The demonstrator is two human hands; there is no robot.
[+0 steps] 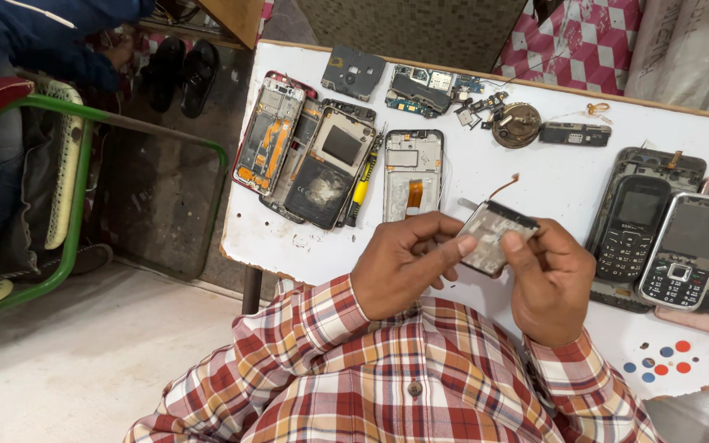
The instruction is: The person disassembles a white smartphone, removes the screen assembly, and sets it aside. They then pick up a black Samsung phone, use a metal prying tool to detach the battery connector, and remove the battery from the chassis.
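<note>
Both my hands hold a small grey rectangular phone part (492, 234) with a thin orange wire curling off its top, just above the white table (535, 176). My left hand (408, 262) grips its left edge, thumb across the face. My right hand (547, 275) pinches its right edge with thumb and fingers. My sleeves are red, white and yellow plaid. Just beyond my hands lies an open grey phone frame (413, 172) with an orange ribbon inside.
Several opened phone frames (301, 148) and a yellow-handled screwdriver (360, 187) lie at the table's left. Circuit boards (428, 86), a round part (516, 125) and small bits sit at the back. Keypad phones (666, 238) lie at right. A green-framed chair (43, 180) stands left.
</note>
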